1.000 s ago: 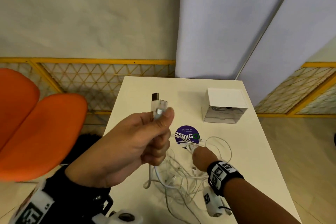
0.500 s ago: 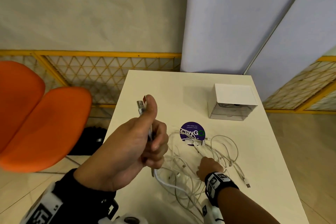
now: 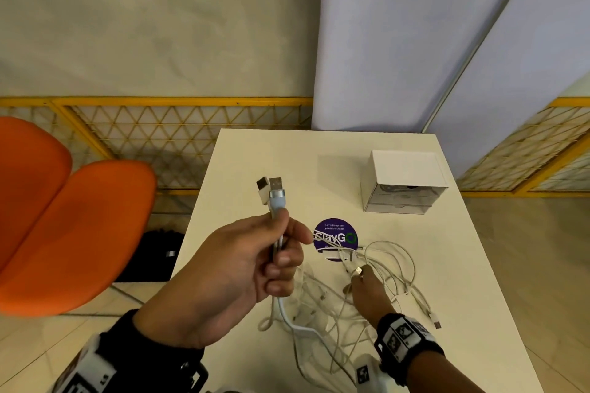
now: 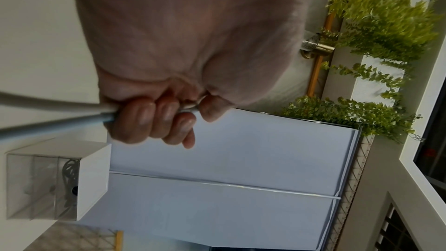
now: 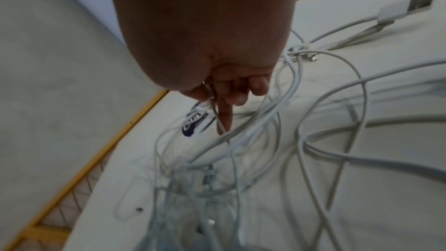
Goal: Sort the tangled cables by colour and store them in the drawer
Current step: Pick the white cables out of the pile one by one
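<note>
Cream table (image 3: 463,265) filling the lower frame, pushed up against a pale partition (image 3: 399,41), orange chair (image 3: 64,233) off to the left. Small drawer unit (image 3: 404,182) standing toward the far right of the tabletop, white shell, clear drawer fronts, a dark coiled cable visible inside the top one from the left wrist view. Tangle of white cables (image 3: 351,290) sprawled across the near middle of the table, partly over a round purple sticker (image 3: 335,238). Left hand (image 3: 230,271) raised above the table's left edge, fingers curled tight, thumb pressed on top, gripping two cable ends upright: a pale blue cable (image 3: 277,201) with a silver collar and a white cable (image 3: 262,190) just beside it, both trailing down into the heap. Right hand (image 3: 367,290) down in the tangle, thumb and fingers pinching a small plug (image 3: 358,270), index finger (image 5: 223,119) stretched out along a thin white strand.
</note>
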`<action>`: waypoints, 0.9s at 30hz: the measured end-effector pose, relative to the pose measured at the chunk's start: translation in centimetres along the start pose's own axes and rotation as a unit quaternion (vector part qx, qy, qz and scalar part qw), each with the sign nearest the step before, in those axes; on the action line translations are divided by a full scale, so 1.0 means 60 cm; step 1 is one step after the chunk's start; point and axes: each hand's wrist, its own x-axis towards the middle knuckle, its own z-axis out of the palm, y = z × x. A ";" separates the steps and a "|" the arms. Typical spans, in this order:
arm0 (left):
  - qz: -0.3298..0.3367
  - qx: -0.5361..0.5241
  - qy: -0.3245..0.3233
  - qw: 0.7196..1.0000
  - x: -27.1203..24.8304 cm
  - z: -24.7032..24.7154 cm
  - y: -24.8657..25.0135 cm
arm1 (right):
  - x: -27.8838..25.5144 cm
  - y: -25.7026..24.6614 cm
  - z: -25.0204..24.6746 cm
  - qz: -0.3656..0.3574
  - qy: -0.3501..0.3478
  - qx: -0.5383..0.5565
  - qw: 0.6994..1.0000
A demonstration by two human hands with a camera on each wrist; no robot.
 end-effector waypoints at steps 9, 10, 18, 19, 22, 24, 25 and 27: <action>-0.005 0.081 0.002 0.997 0.023 -0.002 -0.021 | -0.079 -0.095 -0.080 -0.113 0.029 0.285 0.952; -0.006 0.084 0.008 0.996 0.025 -0.002 -0.024 | -0.091 -0.107 -0.090 -0.125 0.022 0.296 0.947; 0.032 0.112 0.037 0.993 0.042 0.011 -0.047 | -0.192 -0.205 -0.139 -0.195 -0.013 0.253 0.948; 0.035 0.120 0.040 0.991 0.046 0.014 -0.051 | -0.205 -0.217 -0.143 -0.206 -0.016 0.245 0.947; 0.038 0.130 0.047 0.990 0.058 0.027 -0.062 | -0.240 -0.251 -0.156 -0.232 -0.031 0.244 0.941; 0.045 0.134 0.049 0.989 0.066 0.035 -0.068 | -0.261 -0.269 -0.165 -0.247 -0.046 0.246 0.936; 0.052 0.138 0.049 0.988 0.069 0.038 -0.069 | -0.270 -0.276 -0.169 -0.256 -0.055 0.246 0.933; 0.073 0.147 0.045 0.985 0.073 0.044 -0.067 | -0.284 -0.287 -0.176 -0.277 -0.073 0.245 0.926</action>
